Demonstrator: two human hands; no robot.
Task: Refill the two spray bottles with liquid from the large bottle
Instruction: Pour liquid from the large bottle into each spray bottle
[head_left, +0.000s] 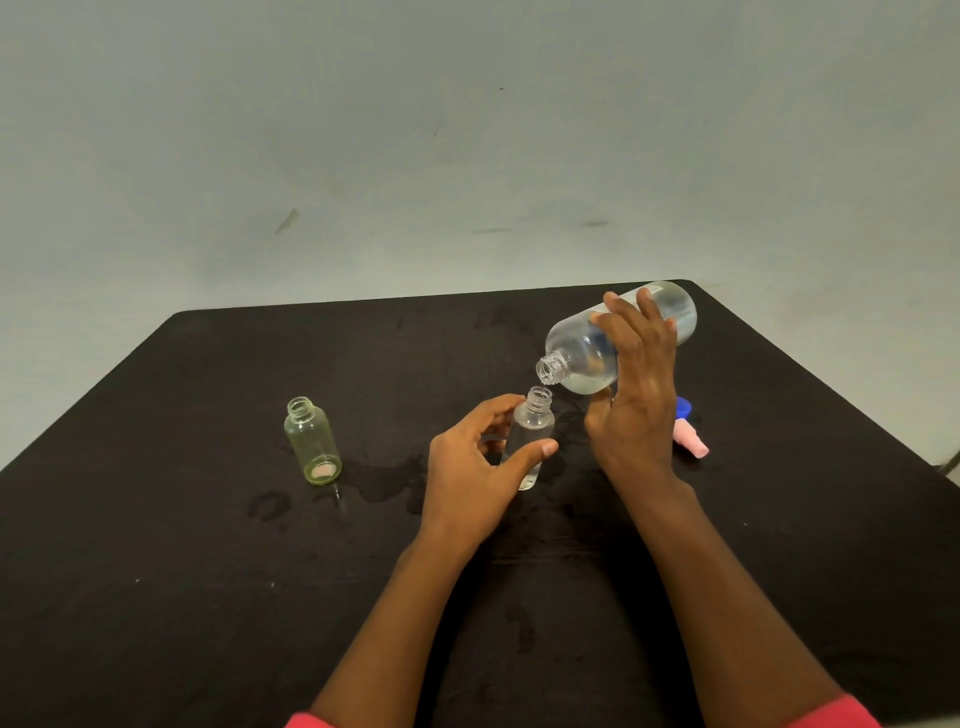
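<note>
My right hand (631, 395) grips the large clear bottle (576, 358), tipped on its side with its open neck pointing down-left. The neck hangs just above the mouth of a small clear spray bottle (531, 423) that stands upright on the black table (208, 571). My left hand (480, 462) curls around that small bottle's body, thumb in front. A second small bottle (313, 441), yellowish-green and uncapped, stands alone to the left. Some clear liquid lies in the large bottle's lower side.
A blue cap (684, 408) and a pink spray top (692, 440) lie on the table behind my right wrist. Wet patches (384, 480) darken the tabletop between the two small bottles. A pale wall rises behind the table's far edge.
</note>
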